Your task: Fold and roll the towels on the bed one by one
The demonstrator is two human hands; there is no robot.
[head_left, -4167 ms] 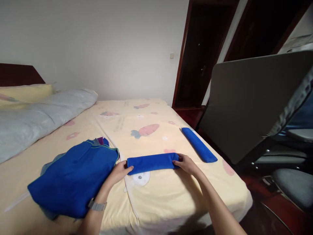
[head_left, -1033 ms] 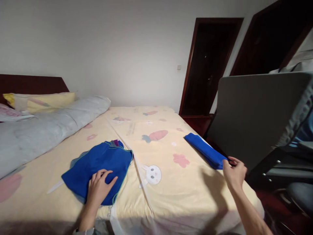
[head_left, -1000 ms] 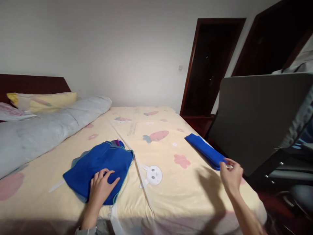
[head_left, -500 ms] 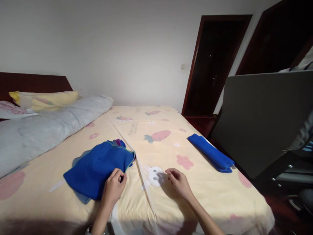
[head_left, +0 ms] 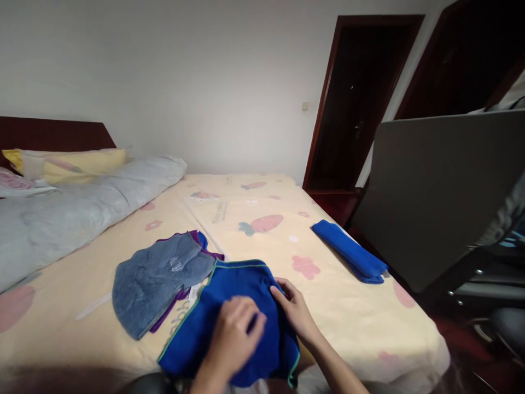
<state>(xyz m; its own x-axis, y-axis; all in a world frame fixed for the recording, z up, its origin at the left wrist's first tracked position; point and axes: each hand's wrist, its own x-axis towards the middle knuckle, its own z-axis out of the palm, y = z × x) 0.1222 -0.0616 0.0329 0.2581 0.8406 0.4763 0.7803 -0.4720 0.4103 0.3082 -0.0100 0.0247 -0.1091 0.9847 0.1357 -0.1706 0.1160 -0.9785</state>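
Note:
A blue cloth with green edging [head_left: 246, 284] lies spread at the front of the bed. My left hand [head_left: 238, 334] is over its middle, blurred, with curled fingers; whether it grips the cloth cannot be made out. At the cloth's right edge, my right hand [head_left: 291, 306] pinches the fabric between thumb and fingers. Left of it, a grey-blue cloth [head_left: 159, 273] rests on a purple-edged one, with a bit of blue behind. Farther right, a folded blue cloth [head_left: 348, 250] sits near the bed's edge.
The bed [head_left: 229, 219] has a yellow patterned sheet. A rolled grey quilt [head_left: 94, 202] and a yellow pillow [head_left: 86, 164] are at the left. Beyond the bed's right edge stands a dark grey panel [head_left: 438, 191], with a dark door [head_left: 348, 104] behind.
The blue cloth has moved right off the pile to in front of me, uncovering the grey-blue cloth. My left hand has moved right with it, and my right hand now grips its edge.

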